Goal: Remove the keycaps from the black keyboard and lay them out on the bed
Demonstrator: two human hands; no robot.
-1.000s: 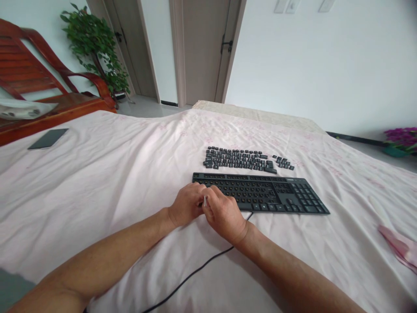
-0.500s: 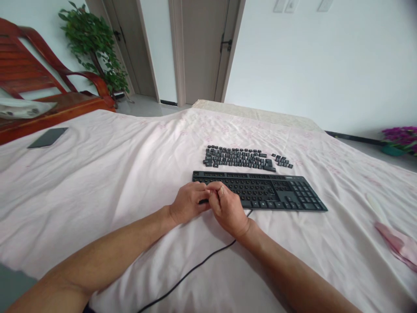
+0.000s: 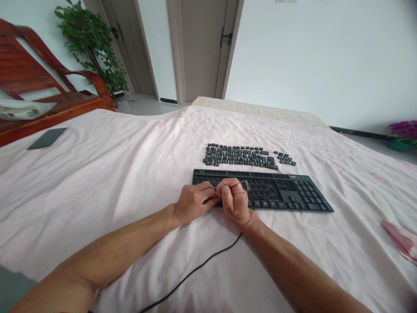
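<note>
A black keyboard [image 3: 280, 193] lies on a pale pink bedsheet [image 3: 107, 182], with many of its keycaps off. Several loose black keycaps [image 3: 241, 156] are laid out in rows just beyond it. My left hand [image 3: 192, 202] rests at the keyboard's near left corner with its fingers curled closed, pinching at the same spot as the right. My right hand [image 3: 235, 202] is closed on a thin wire keycap puller [image 3: 243, 185], whose loop points right over the keys. The two hands touch each other.
The keyboard's black cable [image 3: 195, 270] runs toward me across the sheet. A dark phone [image 3: 47, 138] lies far left by a wooden chair [image 3: 39, 87]. A pink object [image 3: 400, 239] sits at the right edge. A plant [image 3: 94, 48] and doors stand behind.
My right hand has turned, and the wire puller now shows sticking out to the right over the keys. Both hands stay at the keyboard's left end. The view has shifted slightly.
</note>
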